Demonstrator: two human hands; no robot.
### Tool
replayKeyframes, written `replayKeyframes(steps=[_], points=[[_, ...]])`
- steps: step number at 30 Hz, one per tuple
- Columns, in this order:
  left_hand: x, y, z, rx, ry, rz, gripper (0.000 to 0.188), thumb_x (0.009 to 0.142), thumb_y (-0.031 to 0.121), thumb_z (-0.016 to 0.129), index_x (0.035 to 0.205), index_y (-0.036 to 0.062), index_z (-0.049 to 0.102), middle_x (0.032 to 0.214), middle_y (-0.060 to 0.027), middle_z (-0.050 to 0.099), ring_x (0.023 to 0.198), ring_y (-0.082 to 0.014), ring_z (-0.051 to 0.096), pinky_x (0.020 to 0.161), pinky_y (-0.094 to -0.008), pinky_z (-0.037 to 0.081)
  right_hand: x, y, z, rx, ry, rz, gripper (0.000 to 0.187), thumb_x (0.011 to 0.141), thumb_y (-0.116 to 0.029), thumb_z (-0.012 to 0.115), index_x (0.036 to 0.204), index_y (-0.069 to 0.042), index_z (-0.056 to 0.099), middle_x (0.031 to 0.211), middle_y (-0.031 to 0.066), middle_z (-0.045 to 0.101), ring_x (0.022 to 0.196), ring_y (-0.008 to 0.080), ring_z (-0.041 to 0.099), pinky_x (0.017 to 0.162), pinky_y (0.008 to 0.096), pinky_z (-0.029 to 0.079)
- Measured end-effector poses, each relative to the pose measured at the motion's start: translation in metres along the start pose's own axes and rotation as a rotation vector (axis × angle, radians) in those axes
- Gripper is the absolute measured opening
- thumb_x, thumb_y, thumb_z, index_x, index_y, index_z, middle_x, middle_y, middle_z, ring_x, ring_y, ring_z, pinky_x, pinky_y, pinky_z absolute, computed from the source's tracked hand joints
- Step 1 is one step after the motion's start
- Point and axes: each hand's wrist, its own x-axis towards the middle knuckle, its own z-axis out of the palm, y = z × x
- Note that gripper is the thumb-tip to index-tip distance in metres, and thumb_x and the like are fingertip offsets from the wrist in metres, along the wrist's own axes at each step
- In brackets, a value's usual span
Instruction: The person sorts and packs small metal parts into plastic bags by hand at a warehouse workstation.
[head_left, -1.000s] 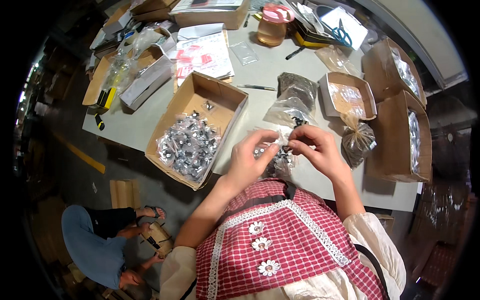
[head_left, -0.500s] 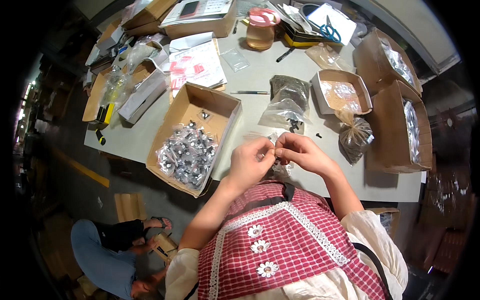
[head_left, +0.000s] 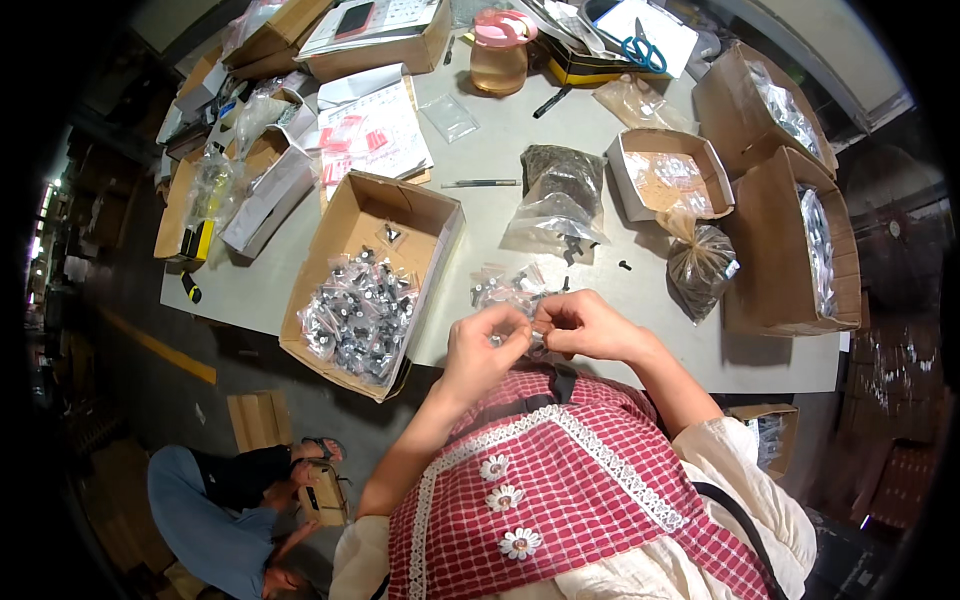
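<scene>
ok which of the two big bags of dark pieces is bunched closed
The right-hand bag, on the near side of the white box: its neck is gathered tight, while the other bag lies with a loose mouth, dark pieces by it.

Anything between the fingers — hidden or too small; the checked apron — cut off below.

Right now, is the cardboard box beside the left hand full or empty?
Partly full: the cardboard box holds heaped plastic packets, with bare cardboard behind.
</scene>
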Motion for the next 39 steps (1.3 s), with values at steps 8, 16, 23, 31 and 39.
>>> replayKeyframes(steps=[8,16,23,31,39], points=[[0.001,-0.004,0.005,-0.003,0.02,-0.02,0.003,0.085,0.001,0.067,0.086,-0.0013,0.066,0.077,-0.0023,0.067,0.075,-0.0072,0.062,0.07,-0.0243,0.05,-0.005,0.004,-0.006,-0.063,-0.009,0.013,0.007,0.078,-0.006,0.063,0.079,-0.001,0.057,0.067,-0.0024,0.054,0.061,0.0052,0.052,0.054,0.0247,0.044],[0.003,-0.008,-0.012,0.088,0.212,-0.16,0.011,0.091,0.008,0.065,0.097,-0.001,0.069,0.081,-0.0038,0.07,0.075,-0.0095,0.063,0.068,-0.0247,0.05,0.011,0.022,-0.101,-0.109,0.411,-0.065,0.014,0.09,-0.014,0.065,0.094,-0.001,0.069,0.081,0.006,0.07,0.068,0.013,0.066,0.064,0.0291,0.054],[0.009,-0.021,-0.004,0.296,0.291,0.056,0.015,0.091,0.006,0.061,0.103,-0.0001,0.07,0.098,-0.0127,0.07,0.089,-0.0233,0.069,0.074,-0.0289,0.052,0.064,0.078,-0.239,-0.54,0.756,0.39,0.051,0.078,-0.035,0.08,0.106,0.004,0.063,0.101,0.0235,0.07,0.093,0.0326,0.069,0.078,0.0404,0.053],[0.003,-0.011,-0.011,0.241,0.182,0.057,0.017,0.091,0.0,0.056,0.103,0.0006,0.068,0.1,-0.0141,0.069,0.089,-0.0277,0.068,0.077,-0.0334,0.054,0.062,0.11,-0.258,-0.339,0.842,0.282,0.025,0.085,-0.016,0.07,0.103,0.002,0.074,0.088,0.0164,0.074,0.086,0.0246,0.07,0.074,0.0367,0.053],[0.016,-0.001,-0.008,0.316,0.15,0.116,0.023,0.09,0.003,0.059,0.112,0.0004,0.065,0.112,-0.0182,0.064,0.101,-0.0321,0.065,0.082,-0.0364,0.055,0.017,0.059,-0.225,-0.526,0.964,-0.091,0.023,0.09,-0.021,0.062,0.093,0.0,0.072,0.08,0.0166,0.07,0.074,0.0277,0.068,0.069,0.0379,0.05]])
